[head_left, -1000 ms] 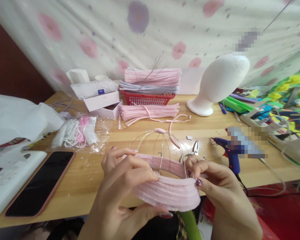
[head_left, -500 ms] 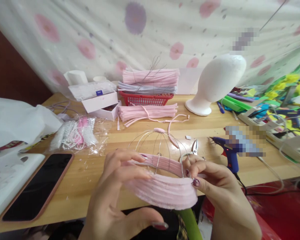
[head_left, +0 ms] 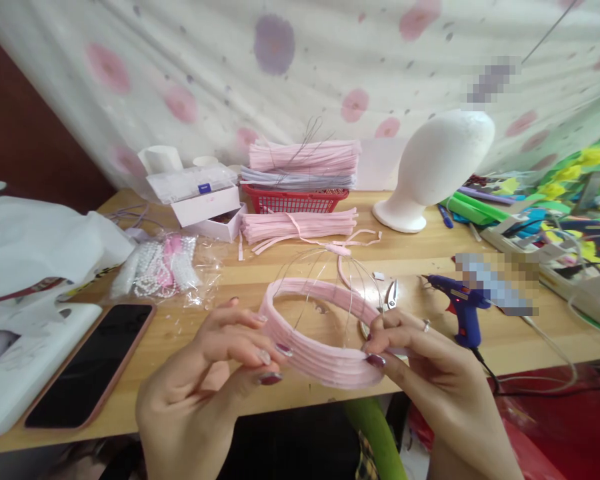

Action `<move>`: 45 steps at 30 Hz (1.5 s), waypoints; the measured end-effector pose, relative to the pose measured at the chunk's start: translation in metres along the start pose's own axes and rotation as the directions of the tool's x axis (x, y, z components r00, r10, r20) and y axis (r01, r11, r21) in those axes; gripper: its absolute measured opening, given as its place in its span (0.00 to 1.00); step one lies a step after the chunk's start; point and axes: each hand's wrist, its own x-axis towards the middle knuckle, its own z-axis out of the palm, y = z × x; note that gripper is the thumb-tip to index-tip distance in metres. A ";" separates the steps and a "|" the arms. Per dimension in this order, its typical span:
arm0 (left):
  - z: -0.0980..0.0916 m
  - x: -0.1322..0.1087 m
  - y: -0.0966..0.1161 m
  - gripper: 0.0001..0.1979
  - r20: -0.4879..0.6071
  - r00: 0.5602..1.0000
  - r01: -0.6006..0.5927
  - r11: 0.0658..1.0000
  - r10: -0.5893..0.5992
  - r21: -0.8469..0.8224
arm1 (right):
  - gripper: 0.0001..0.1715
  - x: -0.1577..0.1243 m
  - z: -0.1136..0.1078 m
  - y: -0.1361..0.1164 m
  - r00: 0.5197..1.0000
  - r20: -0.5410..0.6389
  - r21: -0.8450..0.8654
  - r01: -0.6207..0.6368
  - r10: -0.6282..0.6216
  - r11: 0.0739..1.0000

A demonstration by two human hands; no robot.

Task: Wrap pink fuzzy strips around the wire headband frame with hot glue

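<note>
A pink ring-shaped band (head_left: pixel 325 363), made of rows of fuzzy chenille stems, hangs tilted above the table's front edge. Thin bare wires arch up from it to a small pink-wrapped piece (head_left: pixel 339 250) at the top. My right hand (head_left: pixel 420 363) pinches the band at its right front edge between thumb and fingertips. At the band's left side is my left hand (head_left: pixel 215 367), its thumb and fingertips drawn together against or just before the outer face; whether anything is between them is hidden. Scissors (head_left: pixel 391 293) lie behind my right hand, partly covered.
A blue glue gun (head_left: pixel 460 303) stands at right, near a white foam head (head_left: pixel 435 167). Behind are bundled pink stems (head_left: pixel 300 225) and a red basket (head_left: pixel 295 200). Left lie bagged pearl strings (head_left: pixel 163 267), white boxes (head_left: pixel 205 200) and a phone (head_left: pixel 93 367).
My left hand has gone from spread fingers over the band to a closed pinch at its left side. The band has shifted slightly up and left, with my right hand still gripping it.
</note>
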 end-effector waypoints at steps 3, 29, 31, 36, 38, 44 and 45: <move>-0.005 0.005 -0.012 0.04 -0.093 0.991 0.081 0.979 -0.100 -0.188 | 0.07 -0.004 0.001 0.006 0.996 -0.007 -0.114 0.084 -0.086 0.990; 0.006 0.002 -0.010 0.09 -0.045 0.790 0.460 0.640 -0.611 -0.615 | 0.08 -0.012 0.007 0.028 0.976 0.007 -0.399 0.202 -0.217 0.894; 0.007 0.001 -0.011 0.09 -0.053 0.784 0.461 0.638 -0.619 -0.617 | 0.08 -0.011 0.007 0.026 0.974 0.004 -0.388 0.209 -0.225 0.898; 0.009 0.000 -0.012 0.09 -0.083 0.771 0.459 0.640 -0.632 -0.616 | 0.08 -0.007 0.013 0.032 0.979 0.015 -0.368 0.196 -0.204 0.909; 0.008 -0.001 -0.013 0.08 -0.084 0.784 0.456 0.662 -0.615 -0.595 | 0.08 -0.004 0.016 0.040 0.975 0.030 -0.371 0.214 -0.218 0.904; -0.002 -0.005 -0.019 0.06 -0.127 0.821 0.415 0.736 -0.556 -0.535 | 0.07 -0.012 0.013 0.056 0.976 0.004 -0.467 0.194 -0.217 0.863; -0.002 -0.007 -0.020 0.06 -0.119 0.823 0.421 0.736 -0.556 -0.530 | 0.06 -0.016 0.011 0.052 0.978 -0.042 -0.492 0.159 -0.205 0.856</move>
